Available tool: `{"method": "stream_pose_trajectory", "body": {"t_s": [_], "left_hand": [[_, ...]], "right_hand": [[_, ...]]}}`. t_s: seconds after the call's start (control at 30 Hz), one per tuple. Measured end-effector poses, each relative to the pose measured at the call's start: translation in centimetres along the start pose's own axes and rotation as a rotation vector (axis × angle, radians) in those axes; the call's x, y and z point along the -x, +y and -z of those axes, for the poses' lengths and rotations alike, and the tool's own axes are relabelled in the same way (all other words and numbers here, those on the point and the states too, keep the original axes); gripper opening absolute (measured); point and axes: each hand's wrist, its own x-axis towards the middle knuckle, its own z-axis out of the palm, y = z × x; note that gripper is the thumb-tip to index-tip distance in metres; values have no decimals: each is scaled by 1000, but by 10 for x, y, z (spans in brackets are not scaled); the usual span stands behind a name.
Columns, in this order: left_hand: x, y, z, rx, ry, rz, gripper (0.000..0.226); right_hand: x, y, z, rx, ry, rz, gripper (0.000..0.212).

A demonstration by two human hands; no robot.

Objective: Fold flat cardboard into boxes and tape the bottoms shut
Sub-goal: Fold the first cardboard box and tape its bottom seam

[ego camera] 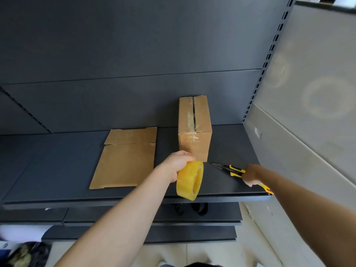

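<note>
A folded cardboard box (194, 132) stands on the dark shelf (57, 170), its upper seam covered with clear tape. Left of it lies a flat cardboard sheet (125, 160). My left hand (178, 163) grips a yellow roll of tape (189, 180) just in front of the box, above the shelf's front edge. My right hand (251, 176) holds the rear part of a yellow and black utility knife (234, 170), whose blade end points left toward the box and lies low over the shelf.
A dark back panel rises behind the shelf. A slotted upright (264, 74) and a grey wall (308, 112) close off the right side. Lower shelves (154, 218) sit below. Dark bags (28, 253) lie on the floor at bottom left.
</note>
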Motion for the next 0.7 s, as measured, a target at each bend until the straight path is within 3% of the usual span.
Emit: {"method": "stream_pose_trajectory", "body": {"t_s": [0.1, 0.27, 0.4, 0.47, 0.57, 0.6, 0.7], "left_hand": [[-2, -4, -9, 43, -20, -7, 6], [-3, -3, -24, 87, -19, -20, 7], [-3, 1, -40, 114, 12, -27, 8], [-5, 2, -44, 133, 44, -29, 13], [-3, 4, -53, 111, 42, -47, 18], [-2, 5, -57, 105, 18, -54, 19], [4, 12, -70, 68, -49, -104, 23]], "right_hand": [[-4, 4, -4, -114, 40, -52, 29], [-14, -12, -6, -277, 209, 30, 8], [-7, -22, 1, -389, 341, 93, 28], [5, -28, 7, -527, 205, 153, 33], [28, -36, 14, -1136, -344, 83, 72], [30, -35, 13, -1212, -439, 60, 74], [36, -34, 12, -1460, -487, -49, 47]]}}
